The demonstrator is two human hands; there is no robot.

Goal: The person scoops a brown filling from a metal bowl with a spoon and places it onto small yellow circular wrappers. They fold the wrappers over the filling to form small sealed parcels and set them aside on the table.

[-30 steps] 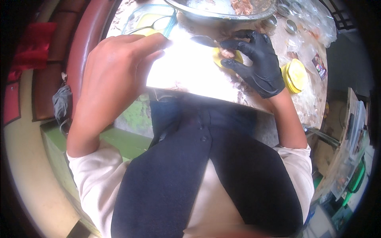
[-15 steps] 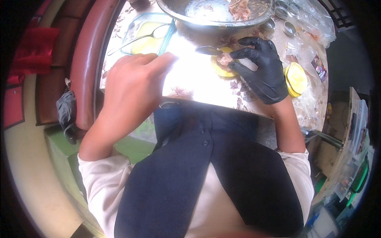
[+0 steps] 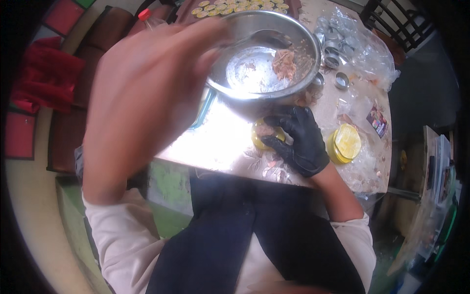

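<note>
My bare left hand [image 3: 147,93] is raised at the upper left, blurred by motion. Its closed fingers hold a spoon [image 3: 268,35], whose bowl end is inside a large steel mixing bowl [image 3: 264,95]. A lump of minced meat [image 3: 284,64] lies in that bowl beside the spoon. In a black glove, my right hand [image 3: 304,144] rests at the table, thumb and finger curled on a small round yellow wrapper [image 3: 259,140]. A dab of meat filling [image 3: 265,130] sits on the wrapper. To the right of this hand lies a stack of yellow wrappers [image 3: 348,141].
At the back, a tray [image 3: 183,12] holds several rows of small filled pieces. Metal rings [image 3: 341,80] and a plastic bag [image 3: 372,54] lie at the back right. My left arm mostly covers a glass container [image 3: 204,111] and a red-capped bottle [image 3: 145,15].
My left hand has gone up and forward, taking the spoon from above the wrapper into the bowl. The view has tilted, showing more of the bowl and the tray. My right hand stays at the wrapper.
</note>
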